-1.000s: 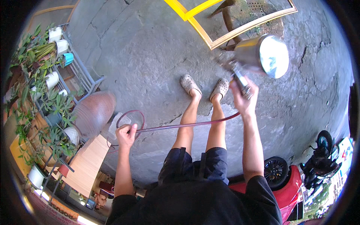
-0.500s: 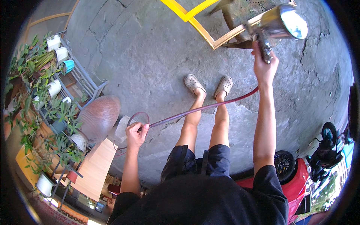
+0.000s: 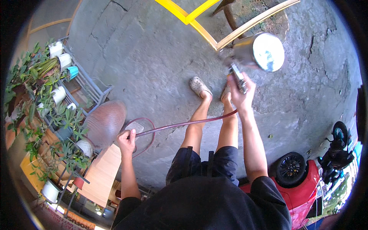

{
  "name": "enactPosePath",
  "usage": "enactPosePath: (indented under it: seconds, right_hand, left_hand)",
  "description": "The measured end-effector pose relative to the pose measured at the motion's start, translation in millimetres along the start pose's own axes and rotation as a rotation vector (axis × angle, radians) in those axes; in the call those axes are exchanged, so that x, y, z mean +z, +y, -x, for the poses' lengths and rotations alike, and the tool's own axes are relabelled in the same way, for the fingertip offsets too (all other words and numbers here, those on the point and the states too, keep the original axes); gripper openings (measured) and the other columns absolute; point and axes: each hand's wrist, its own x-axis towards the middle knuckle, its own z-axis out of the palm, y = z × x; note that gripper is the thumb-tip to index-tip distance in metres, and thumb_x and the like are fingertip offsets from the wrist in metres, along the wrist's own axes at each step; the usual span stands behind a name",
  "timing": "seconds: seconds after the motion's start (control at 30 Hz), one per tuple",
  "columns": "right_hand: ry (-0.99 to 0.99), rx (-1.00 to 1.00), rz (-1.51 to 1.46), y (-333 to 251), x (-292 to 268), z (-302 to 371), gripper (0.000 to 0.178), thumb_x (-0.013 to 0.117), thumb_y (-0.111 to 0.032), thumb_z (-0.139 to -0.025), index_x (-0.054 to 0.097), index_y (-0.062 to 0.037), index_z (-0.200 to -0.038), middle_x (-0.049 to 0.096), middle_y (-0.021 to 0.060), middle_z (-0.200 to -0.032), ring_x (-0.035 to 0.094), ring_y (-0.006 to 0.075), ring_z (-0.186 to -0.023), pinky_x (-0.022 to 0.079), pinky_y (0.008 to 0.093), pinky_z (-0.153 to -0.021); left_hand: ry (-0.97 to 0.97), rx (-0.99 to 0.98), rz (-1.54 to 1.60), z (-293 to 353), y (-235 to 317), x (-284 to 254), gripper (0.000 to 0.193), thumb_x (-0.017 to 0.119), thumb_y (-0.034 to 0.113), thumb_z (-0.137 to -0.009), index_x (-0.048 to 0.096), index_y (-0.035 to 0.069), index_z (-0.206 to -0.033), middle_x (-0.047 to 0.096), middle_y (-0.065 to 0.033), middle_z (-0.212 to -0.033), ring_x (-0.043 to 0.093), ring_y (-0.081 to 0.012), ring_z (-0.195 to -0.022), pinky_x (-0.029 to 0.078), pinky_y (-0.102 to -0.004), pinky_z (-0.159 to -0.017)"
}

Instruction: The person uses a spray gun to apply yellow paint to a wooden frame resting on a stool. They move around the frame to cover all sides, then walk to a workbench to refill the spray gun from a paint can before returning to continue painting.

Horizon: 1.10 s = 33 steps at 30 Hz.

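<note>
My right hand (image 3: pixel 242 92) is closed around the handle of a spray gun (image 3: pixel 238 78), which carries a shiny metal cup (image 3: pixel 264 51) and is partly smeared by motion. A dark red hose (image 3: pixel 184 123) runs from beneath that hand across my legs to my left hand (image 3: pixel 126 141), whose fingers are wrapped round it with the thumb up. Beyond the left hand the hose hangs in a loop. Ahead of the gun lie wooden frames, one bright yellow (image 3: pixel 174 9) and one with a pale bare edge (image 3: pixel 257 23). A brown stool (image 3: pixel 230 15) stands by the pale-edged frame, partly cut off.
Potted plants (image 3: pixel 65 119) line a grey metal rack (image 3: pixel 86 84) on the left, beside a ribbed brown jar (image 3: pixel 105 122) and a light wooden board (image 3: pixel 101 176). To the right rear are a red car (image 3: pixel 299 191) and a motorbike (image 3: pixel 333 157). Cracked grey concrete (image 3: pixel 149 57) spreads underfoot.
My right hand has brought the spray gun left and nearer to my body. My left hand has shifted slightly left and down with the hose, whose loop now hangs wider.
</note>
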Motion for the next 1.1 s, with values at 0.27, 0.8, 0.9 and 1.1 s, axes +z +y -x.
enactPosePath:
  seconds: [0.27, 0.8, 0.9, 1.1]
  right_hand:
    - [-0.204, -0.265, -0.024, -5.7, -8.1, -5.6, 0.023, 0.08, -0.015, -0.081, 0.065, -0.0003, -0.089, 0.059, 0.0123, -0.073, 0.062, 0.0294, -0.066, 0.049, 0.0369, -0.062]
    - [0.164, -0.103, 0.04, 45.0, -182.3, -286.1, 0.026, 0.076, -0.027, -0.089, 0.069, -0.0015, -0.091, 0.06, 0.0136, -0.064, 0.052, 0.0125, -0.057, 0.046, 0.0323, -0.057]
    - [0.237, -0.089, 0.022, 48.8, -212.0, -328.6, 0.029, 0.075, -0.028, -0.09, 0.073, -0.0038, -0.105, 0.064, 0.0107, -0.066, 0.051, 0.0064, -0.062, 0.047, 0.0298, -0.058]
    - [0.341, -0.145, 0.139, 64.0, -264.2, -401.6, 0.032, 0.074, -0.034, -0.091, 0.074, -0.0051, -0.105, 0.061, 0.0073, -0.062, 0.049, 0.0078, -0.061, 0.047, 0.029, -0.059]
  left_hand:
    - [-0.049, -0.014, -0.017, -10.8, 32.7, 3.5, 0.049, 0.069, 0.022, -0.092, 0.044, -0.001, -0.056, 0.041, -0.0124, -0.052, 0.04, -0.0229, -0.047, 0.031, -0.0391, -0.049]
    - [-0.194, 0.043, 0.046, -95.7, 239.1, 107.4, 0.05, 0.07, 0.032, -0.09, 0.045, -0.001, -0.061, 0.042, -0.0123, -0.054, 0.043, -0.0253, -0.048, 0.033, -0.0381, -0.048]
    - [-0.24, 0.043, 0.053, -112.4, 278.5, 121.8, 0.048, 0.07, 0.03, -0.09, 0.047, 0.0, -0.062, 0.042, -0.0113, -0.054, 0.043, -0.0235, -0.047, 0.032, -0.0365, -0.046]
    - [-0.279, 0.049, 0.154, -136.9, 342.4, 151.4, 0.049, 0.072, 0.034, -0.089, 0.047, 0.001, -0.062, 0.04, -0.009, -0.054, 0.04, -0.0213, -0.046, 0.03, -0.0361, -0.046]
